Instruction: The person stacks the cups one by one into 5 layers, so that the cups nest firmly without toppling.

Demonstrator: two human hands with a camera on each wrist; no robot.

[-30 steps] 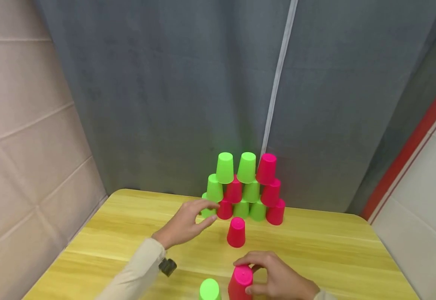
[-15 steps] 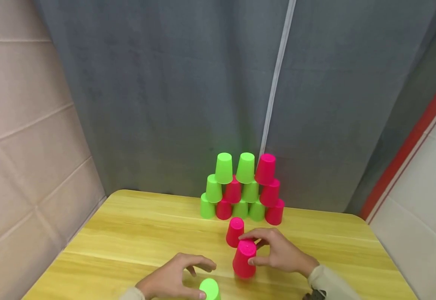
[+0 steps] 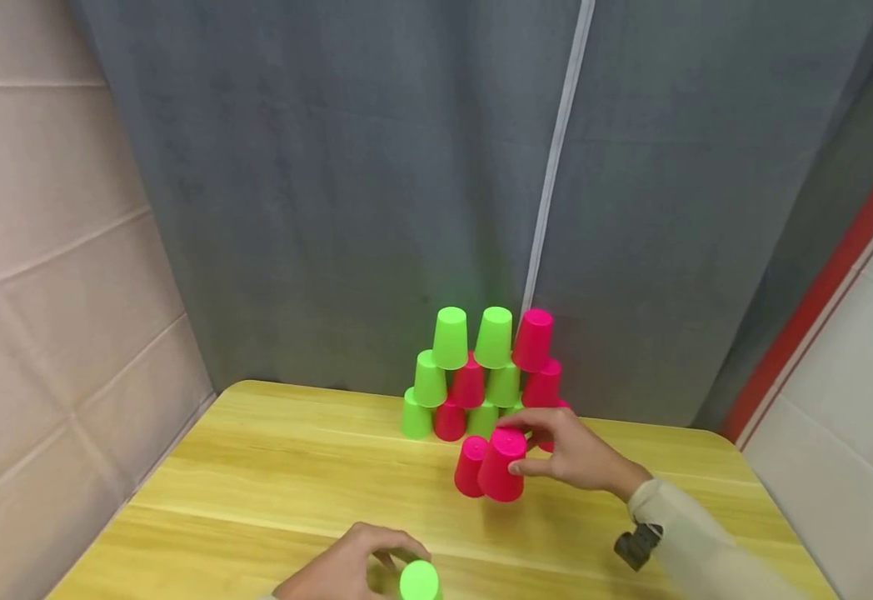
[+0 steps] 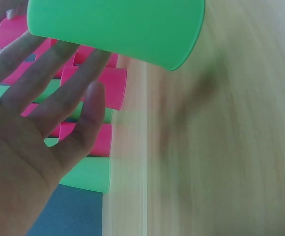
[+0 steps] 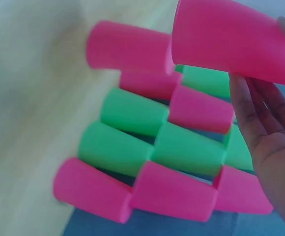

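Note:
My right hand (image 3: pixel 517 446) grips an upside-down pink cup (image 3: pixel 502 465) by its top, tilted and just off the yellow table (image 3: pixel 256 467). It hangs right beside a lone pink cup (image 3: pixel 469 468) that stands in front of the pyramid of green and pink cups (image 3: pixel 481 375). In the right wrist view the held pink cup (image 5: pixel 231 42) sits against my fingers (image 5: pixel 260 113), with the pyramid (image 5: pixel 162 147) close behind. At the table's front edge my left hand (image 3: pixel 376 562) curls round an upside-down green cup (image 3: pixel 417 581). In the left wrist view that green cup (image 4: pixel 118 27) lies across my fingers (image 4: pixel 59 73).
The pyramid stands at the table's far edge against a grey curtain (image 3: pixel 406 167). A padded beige wall (image 3: pixel 47 250) runs along the left and a white wall with a red stripe (image 3: pixel 834 283) along the right. A wrist camera (image 3: pixel 637 546) shows on my right sleeve.
My right hand carried the pink cup from the front edge up beside the lone pink cup. My left hand drew back from the pyramid and closed round the green cup.

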